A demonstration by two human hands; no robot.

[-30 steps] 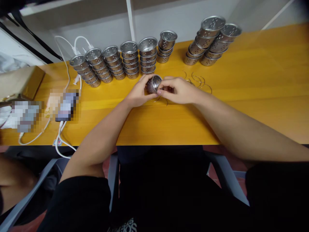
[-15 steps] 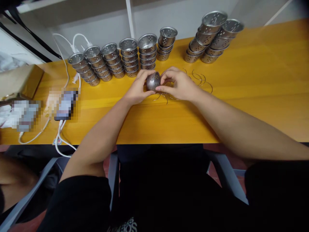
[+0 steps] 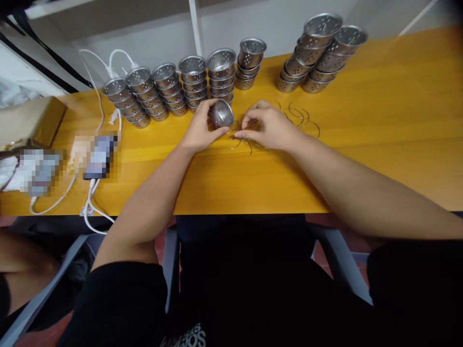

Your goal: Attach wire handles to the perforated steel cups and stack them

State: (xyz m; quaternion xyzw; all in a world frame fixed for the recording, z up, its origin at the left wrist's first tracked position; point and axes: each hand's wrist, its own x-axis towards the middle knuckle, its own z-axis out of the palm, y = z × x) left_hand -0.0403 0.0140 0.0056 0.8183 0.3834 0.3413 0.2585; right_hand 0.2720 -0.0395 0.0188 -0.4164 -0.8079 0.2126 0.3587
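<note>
Cup (image 3: 222,114), tilted, grasped by left hand (image 3: 198,129); right hand (image 3: 269,124) beside cup, hold unclear; shallow grasp might slip, cup scattering wires (image 3: 319,129)

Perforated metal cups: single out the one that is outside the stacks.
It is the cup in the left hand, tipped with its mouth toward the right hand; the other cups stand stacked on the table.

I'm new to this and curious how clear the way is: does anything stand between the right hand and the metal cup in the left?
Nothing visible does. Only a small gap separates the right hand from the perforated cup in the left hand; thin curved wires lie low around it.
</note>
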